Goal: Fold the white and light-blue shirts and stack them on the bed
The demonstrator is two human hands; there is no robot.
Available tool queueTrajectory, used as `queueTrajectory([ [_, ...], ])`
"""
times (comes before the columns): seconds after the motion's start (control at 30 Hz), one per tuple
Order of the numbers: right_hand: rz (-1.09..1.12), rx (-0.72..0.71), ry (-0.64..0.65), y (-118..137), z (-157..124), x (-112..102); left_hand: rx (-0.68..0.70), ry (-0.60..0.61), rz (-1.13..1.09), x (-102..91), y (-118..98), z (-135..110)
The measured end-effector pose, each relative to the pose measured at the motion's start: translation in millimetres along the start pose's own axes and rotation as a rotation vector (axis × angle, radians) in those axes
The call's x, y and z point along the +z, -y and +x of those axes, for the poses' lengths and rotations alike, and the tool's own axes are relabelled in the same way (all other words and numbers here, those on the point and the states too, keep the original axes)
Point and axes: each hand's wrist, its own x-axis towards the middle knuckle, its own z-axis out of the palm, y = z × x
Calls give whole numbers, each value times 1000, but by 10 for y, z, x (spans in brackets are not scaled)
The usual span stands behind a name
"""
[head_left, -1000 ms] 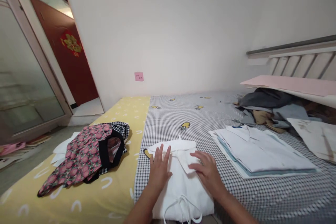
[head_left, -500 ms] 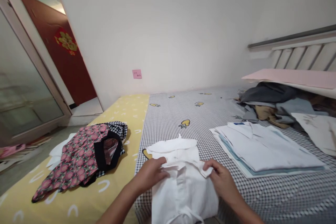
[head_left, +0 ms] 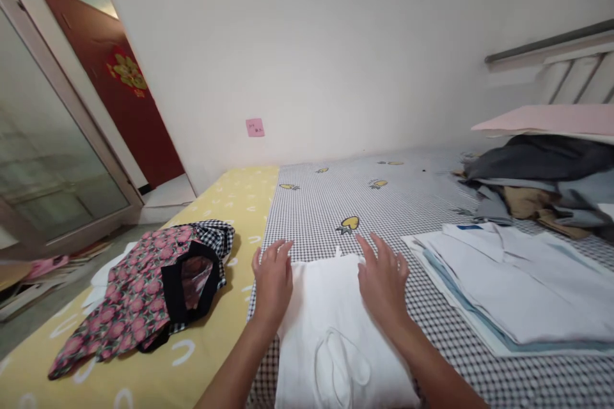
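A white garment [head_left: 319, 307] lies folded and fairly flat on the checked bedsheet in front of me, with a looped white drawstring [head_left: 338, 364] on its near part. My left hand [head_left: 274, 278] rests at its far left corner, fingers apart and pointing away from me. At the far right corner is my right hand [head_left: 382, 278], its fingers likewise spread. Neither hand grips the cloth; whether the palms press on it I cannot tell. The garment's near end runs out of view at the bottom.
On the yellow strip to the left lies a pink floral garment [head_left: 134, 287] with a black band. A stack of folded shirts [head_left: 518, 287] sits at right. Behind it are piled dark clothes [head_left: 537, 160] under a pink board [head_left: 551, 120]. The wall [head_left: 336, 64] bounds the bed.
Both hands have let go of the garment's edge and moved to its far corners, fingers now stretched. The collar part seen before is out of sight, and the top surface looks smoother. The view has shifted slightly.
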Motion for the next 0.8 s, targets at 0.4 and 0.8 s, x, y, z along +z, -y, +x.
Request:
queueTrajectory([
  [0.4,556,316,56,-130,-132,11,-677,267,-370,-27,568,-970],
  [0.8,316,433,217,-432,-495,238,-648,229,-509,249,319,-457],
])
